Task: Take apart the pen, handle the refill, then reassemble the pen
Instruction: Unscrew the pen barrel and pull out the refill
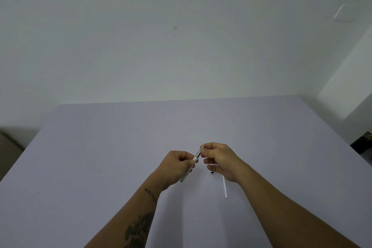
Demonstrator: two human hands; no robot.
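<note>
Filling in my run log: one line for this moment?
left hand: holds pen barrel | right hand: at pen tip | white tube: on table

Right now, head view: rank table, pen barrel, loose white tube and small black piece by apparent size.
1. table
2. pen barrel and loose white tube: similar length, both partly hidden by hands, unranked
3. small black piece

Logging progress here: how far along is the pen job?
Partly apart: a white tube, probably the refill, lies on the table. The left hand holds the barrel; the right hand grips its metal tip. Reassembly remains.
</note>
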